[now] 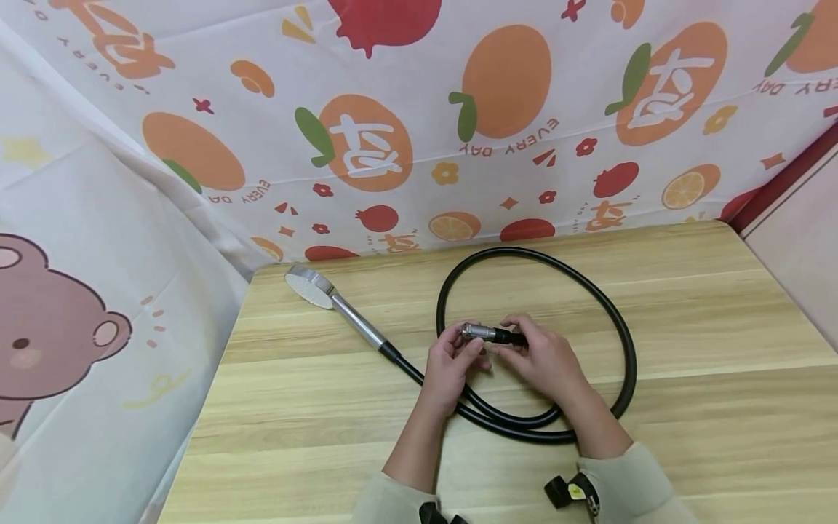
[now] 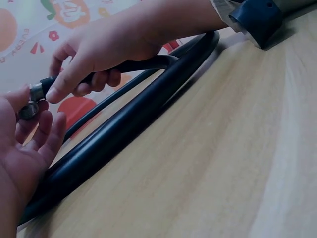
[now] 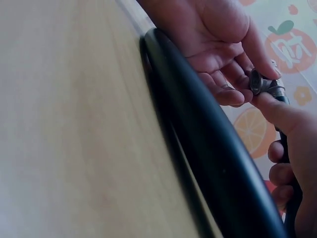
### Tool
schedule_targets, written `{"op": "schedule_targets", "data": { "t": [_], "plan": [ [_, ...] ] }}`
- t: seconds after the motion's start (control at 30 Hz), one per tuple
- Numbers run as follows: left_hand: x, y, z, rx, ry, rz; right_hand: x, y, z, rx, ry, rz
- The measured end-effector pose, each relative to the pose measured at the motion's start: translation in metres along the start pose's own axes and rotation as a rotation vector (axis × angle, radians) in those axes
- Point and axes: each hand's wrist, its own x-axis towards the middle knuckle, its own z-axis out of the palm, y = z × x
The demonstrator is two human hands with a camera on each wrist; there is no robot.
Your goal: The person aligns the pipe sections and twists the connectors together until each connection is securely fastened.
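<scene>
A black shower hose [image 1: 630, 364] lies in a wide loop on the table, with its end raised between both hands. My left hand [image 1: 448, 371] pinches the silver metal fitting [image 1: 478, 332] at that end between thumb and fingers. On the black part just behind the fitting, my right hand [image 1: 551, 362] grips the hose. Both wrist views show the fitting [image 2: 34, 96] close up; in the right wrist one, the open round mouth of a metal piece [image 3: 256, 82] faces the camera. At the hose's other end, a silver hand shower [image 1: 356, 318] rests on the table at the left.
The wooden table [image 1: 275, 437] meets a fruit-printed cloth [image 1: 419, 175] at the back. Another cloth with a bear print [image 1: 59, 327] hangs at the left. A pale panel [image 1: 799, 247] with a red edge borders the right side.
</scene>
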Motion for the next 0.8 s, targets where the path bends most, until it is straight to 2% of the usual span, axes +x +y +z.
{"op": "schedule_targets", "data": {
  "t": [0.17,0.37,0.53,0.63,0.8],
  "plan": [
    [-0.0001,0.0005,0.0048,0.003,0.069,0.013,0.0001,0.0029,0.0028,0.023,0.038,-0.029],
    [-0.0001,0.0010,0.0082,0.043,0.108,0.020,-0.0011,0.0072,0.0050,0.011,0.018,-0.041],
    [0.0013,-0.0009,0.0080,0.081,0.079,0.037,-0.0010,0.0081,0.0055,-0.026,-0.013,-0.036],
    [0.0018,-0.0016,0.0078,0.104,0.054,0.047,-0.0003,0.0083,0.0059,-0.012,-0.034,-0.020],
    [0.0023,-0.0029,0.0069,0.118,0.030,0.051,-0.0003,0.0084,0.0058,0.049,-0.097,0.051]
  ]
}}
